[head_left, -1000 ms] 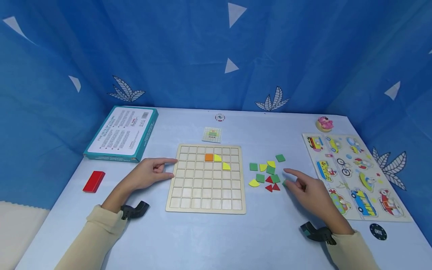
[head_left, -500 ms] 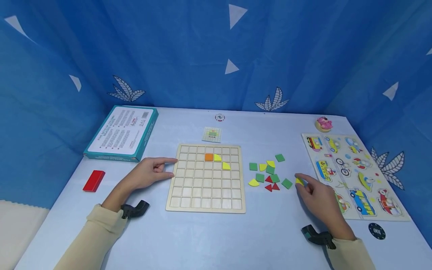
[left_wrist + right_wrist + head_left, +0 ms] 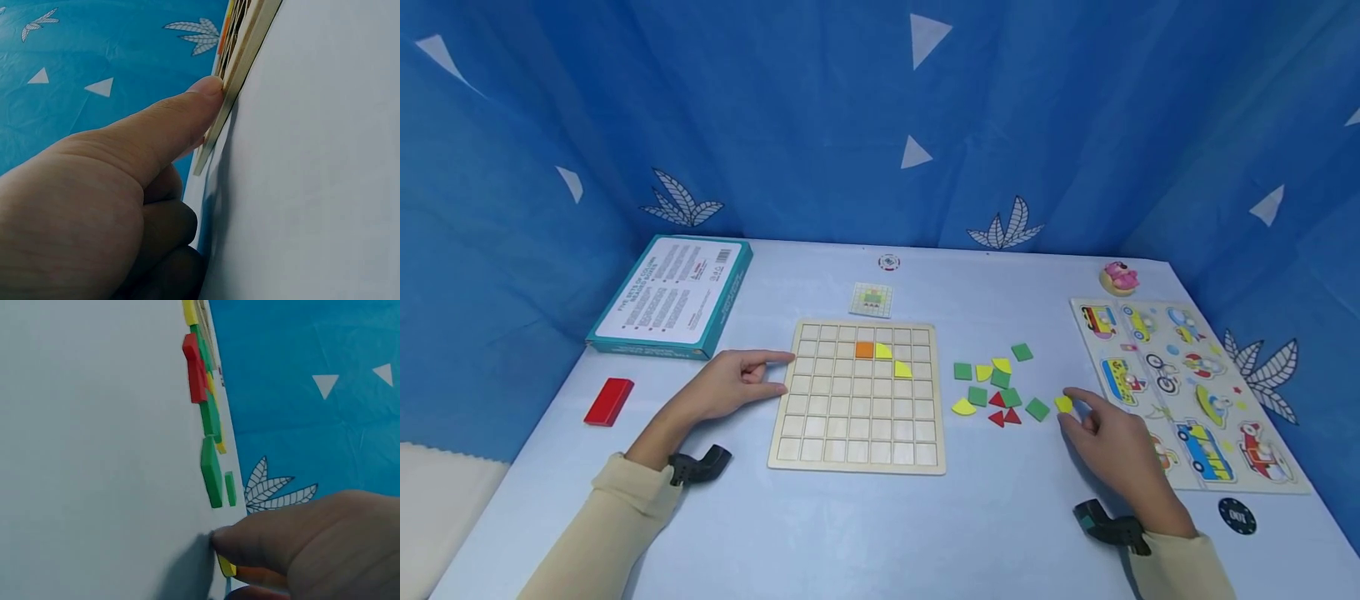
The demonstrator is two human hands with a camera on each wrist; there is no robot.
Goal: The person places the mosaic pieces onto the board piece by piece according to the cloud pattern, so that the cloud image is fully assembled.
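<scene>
My left hand (image 3: 727, 385) touches the left edge of a wooden grid board (image 3: 857, 465), index finger and thumb straight and set apart along the edge, the other fingers folded under. An orange square tile (image 3: 864, 350) and two yellow quarter-circle tiles (image 3: 903, 369) sit in the board's upper cells. Right of the loose pieces, my right hand (image 3: 1108, 433) pinches a yellow tile (image 3: 1063, 404) between thumb and index finger, low over the table. The right wrist view shows this yellow tile (image 3: 226, 567) partly hidden by the thumb.
Loose green squares (image 3: 1037, 408), red triangles (image 3: 997, 419) and yellow quarter circles (image 3: 964, 407) lie right of the board. A pattern card (image 3: 872, 300) lies behind it. Around stand a teal box (image 3: 666, 292), red block (image 3: 608, 402), vehicle puzzle (image 3: 1187, 392), pink figurine (image 3: 1121, 277) and black chip (image 3: 1237, 516).
My right hand has shifted right, away from a green square, and now has a yellow tile at its fingertips, more of it showing than half a second ago. The left hand has stayed put.
</scene>
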